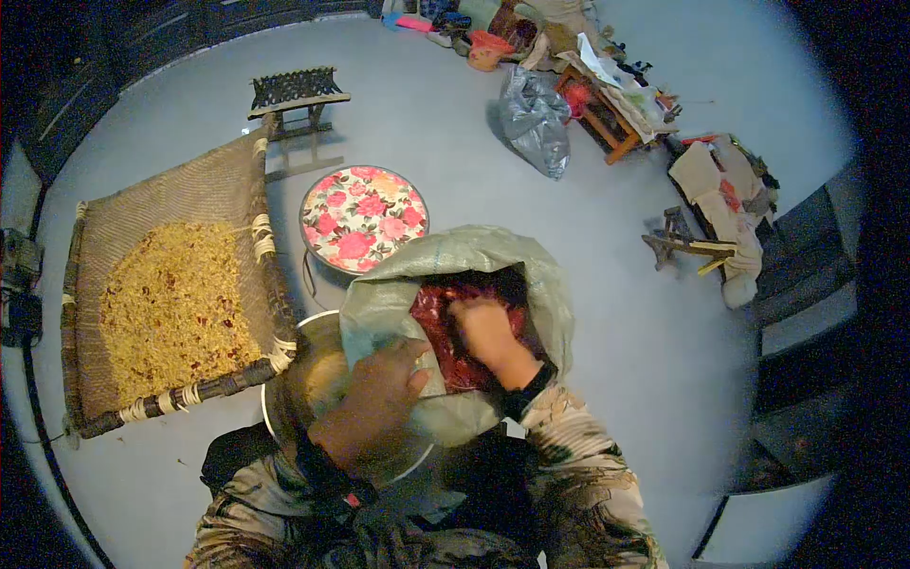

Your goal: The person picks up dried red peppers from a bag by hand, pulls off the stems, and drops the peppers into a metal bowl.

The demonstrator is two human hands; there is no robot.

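The pale green woven plastic sack [455, 248] sits mouth-up before the person's lap, overlapping a pale-rimmed basin [266, 389] in view. Its wall looks thin, soft and a little slippery; the folded rim should give the surest hold. The glossy dark red contents [462, 372], perhaps dried chillies, are likely light and brittle, best gathered loosely. The right hand [490, 334] reaches inside, fingers curled over them; the left hand [377, 391], blurred, half-curls near the sack's left side. Whether either grips anything is unclear.
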